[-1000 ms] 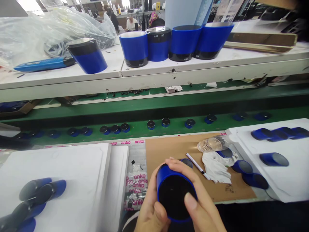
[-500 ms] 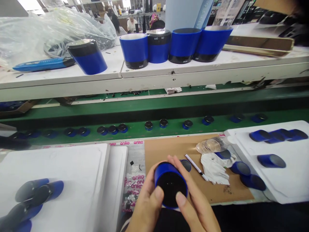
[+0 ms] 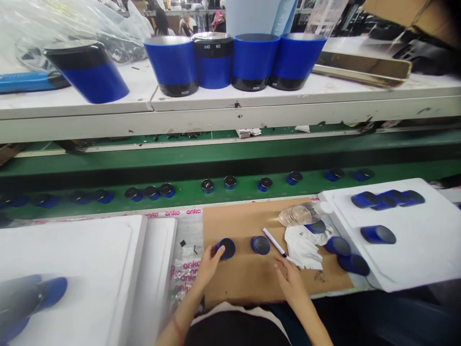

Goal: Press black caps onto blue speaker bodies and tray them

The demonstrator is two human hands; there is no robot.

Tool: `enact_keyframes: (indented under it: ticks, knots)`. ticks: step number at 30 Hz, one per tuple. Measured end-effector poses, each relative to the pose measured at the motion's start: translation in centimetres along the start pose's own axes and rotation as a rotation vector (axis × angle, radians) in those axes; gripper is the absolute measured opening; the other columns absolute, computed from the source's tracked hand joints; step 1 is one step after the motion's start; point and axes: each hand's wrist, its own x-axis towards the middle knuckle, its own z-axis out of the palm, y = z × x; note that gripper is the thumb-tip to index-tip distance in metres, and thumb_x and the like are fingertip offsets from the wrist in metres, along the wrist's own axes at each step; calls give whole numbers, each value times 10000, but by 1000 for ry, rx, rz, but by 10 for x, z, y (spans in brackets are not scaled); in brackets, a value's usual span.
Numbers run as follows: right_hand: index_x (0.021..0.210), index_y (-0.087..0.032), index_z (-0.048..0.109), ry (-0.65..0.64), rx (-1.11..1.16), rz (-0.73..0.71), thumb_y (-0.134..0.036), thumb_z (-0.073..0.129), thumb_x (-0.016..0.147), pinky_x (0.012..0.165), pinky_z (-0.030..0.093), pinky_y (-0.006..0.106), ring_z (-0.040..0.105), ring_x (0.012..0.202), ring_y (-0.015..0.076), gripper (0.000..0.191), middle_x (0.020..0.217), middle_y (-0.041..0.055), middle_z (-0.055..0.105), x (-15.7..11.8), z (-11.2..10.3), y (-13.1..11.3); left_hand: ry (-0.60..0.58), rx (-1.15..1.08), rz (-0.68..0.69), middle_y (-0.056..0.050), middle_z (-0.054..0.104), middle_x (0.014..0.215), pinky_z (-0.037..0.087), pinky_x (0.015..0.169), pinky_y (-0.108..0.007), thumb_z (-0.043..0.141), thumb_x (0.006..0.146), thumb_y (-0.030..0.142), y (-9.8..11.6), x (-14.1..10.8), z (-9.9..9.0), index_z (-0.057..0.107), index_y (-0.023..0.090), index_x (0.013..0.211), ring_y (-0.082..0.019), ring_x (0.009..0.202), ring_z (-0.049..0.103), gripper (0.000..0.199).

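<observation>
On the brown cardboard (image 3: 245,281), my left hand (image 3: 212,259) grips a blue cylinder with a black top (image 3: 227,248), thumb on its upper face. A second blue cylinder (image 3: 260,245) stands to the right, untouched, between my hands. My right hand (image 3: 287,274) is apart from it, fingers spread and holding nothing, just below a white pen (image 3: 274,241). A crumpled white cloth (image 3: 304,247) lies right of the pen.
A clear plastic bottle (image 3: 298,215) lies behind the cloth. White foam trays (image 3: 414,259) flank the cardboard, bearing blue cylinders. More cylinders line the green belt (image 3: 187,197). Larger-looking ones stand on the white shelf (image 3: 216,103) with a blue-handled tool (image 3: 27,82).
The cylinder that both hands held up close is now down on the cardboard in my left hand. My right hand has let go and moved right. The view has shifted.
</observation>
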Motion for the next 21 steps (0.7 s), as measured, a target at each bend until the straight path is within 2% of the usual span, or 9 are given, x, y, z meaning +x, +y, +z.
enact_keyframes:
  ticks: [2,5,10,16,21]
  knots:
    - [1056,-154,675,-59,-36,-18,-326,662,974,972,543,466,667,1071,222,191,1122,58,694,0,3,10,1,30,17,-95,654,1270,580,924,-469,647,958,318,-6,3,11,626,168,1226,-248,1099,665,308]
    - [1083,-157,676,-159,-55,-55,-323,657,979,955,558,455,676,1063,219,197,1123,58,699,-5,10,10,6,67,32,-94,649,1280,580,923,-470,652,955,325,-12,3,21,622,175,1241,-251,1097,664,325]
    - [1121,-162,670,-228,-55,-105,-335,638,992,943,565,448,686,1035,213,217,1120,57,702,-13,17,6,-1,96,11,-84,678,1184,602,844,-423,622,974,353,-23,3,22,606,167,1249,-215,976,692,333]
    - [1171,-162,647,-105,-73,-73,-336,639,989,953,556,463,662,1090,231,252,1188,72,673,3,9,27,-109,179,-33,-51,709,1033,601,800,-386,613,979,375,-35,-11,12,659,145,1096,-185,877,697,262]
    - [1220,-165,623,-3,-88,6,-336,647,982,963,547,476,648,1107,240,293,1234,81,647,30,1,42,-97,292,-65,-61,701,1083,595,823,-401,609,977,390,-41,-23,-2,653,148,1120,-203,930,693,284]
